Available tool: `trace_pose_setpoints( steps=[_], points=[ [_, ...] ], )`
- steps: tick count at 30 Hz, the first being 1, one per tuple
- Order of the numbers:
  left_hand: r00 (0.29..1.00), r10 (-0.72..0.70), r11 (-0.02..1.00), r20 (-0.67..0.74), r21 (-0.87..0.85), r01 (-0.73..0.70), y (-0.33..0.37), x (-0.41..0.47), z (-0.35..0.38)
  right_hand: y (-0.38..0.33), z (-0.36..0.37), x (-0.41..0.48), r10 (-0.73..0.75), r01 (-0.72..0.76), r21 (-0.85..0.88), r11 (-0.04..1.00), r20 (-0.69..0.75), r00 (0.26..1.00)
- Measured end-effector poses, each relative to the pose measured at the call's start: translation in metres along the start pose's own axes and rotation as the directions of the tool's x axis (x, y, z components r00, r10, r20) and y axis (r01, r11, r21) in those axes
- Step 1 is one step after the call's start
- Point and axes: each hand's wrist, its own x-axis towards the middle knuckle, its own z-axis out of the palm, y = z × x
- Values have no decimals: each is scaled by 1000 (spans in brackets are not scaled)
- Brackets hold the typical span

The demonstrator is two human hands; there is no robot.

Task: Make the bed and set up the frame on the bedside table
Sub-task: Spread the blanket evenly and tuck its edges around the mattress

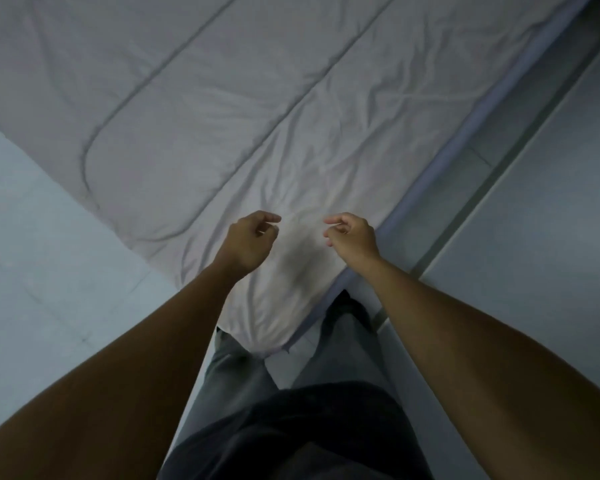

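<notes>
A pale quilted duvet [243, 109] lies spread over the bed, its near corner hanging down in front of my legs. My left hand [252, 239] hovers just above the duvet near that corner, fingers loosely curled and holding nothing. My right hand [352, 235] hovers beside it, close to the bed's right edge, fingers also loosely curled and apart, with no cloth in them. A bluish sheet edge [440, 168] shows along the duvet's right side. No frame or bedside table is in view.
Light floor [39, 244] lies to the left of the bed. On the right, a pale wall or panel [541, 202] with a dark strip runs alongside the bed. My grey trousers [329, 358] stand at the bed's corner.
</notes>
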Motion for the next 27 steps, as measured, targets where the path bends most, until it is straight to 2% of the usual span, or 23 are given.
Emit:
trace_pose_setpoints(
  steps=[4, 8, 12, 15, 17, 20, 22, 25, 27],
  points=[
    [991, 52, 990, 126, 122, -68, -41, 2, -10, 25, 48, -19, 65, -56, 93, 994, -91, 994],
    [979, 88, 957, 186, 255, -135, -89, 10, -6, 54, 93, -28, 32, -22, 60, 998, -171, 985],
    [951, 196, 841, 238, 457, -288, -129, 25, 7, 88, 130, -17, -185, 133, -217, 967, -241, 953],
    [933, 211, 714, 293, 605, -351, -157, 41, 23, 114, 149, 4, -369, 219, -518, 827, -205, 907],
    [929, 212, 641, 303, 674, -366, -177, 51, 36, 128, 158, 14, -402, 219, -622, 752, -169, 900],
    [904, 298, 519, 307, 743, -423, -203, 52, 51, 156, 162, 18, -428, 187, -698, 691, -186, 884],
    [889, 345, 472, 300, 763, -441, -216, 47, 61, 175, 161, 15, -440, 160, -729, 666, -211, 873],
    [888, 344, 447, 306, 778, -441, -219, 43, 69, 189, 159, 12, -448, 146, -730, 668, -237, 862],
    [885, 321, 455, 337, 765, -457, -215, 43, 64, 184, 160, 12, -459, 175, -667, 725, -278, 844]
  ],
)
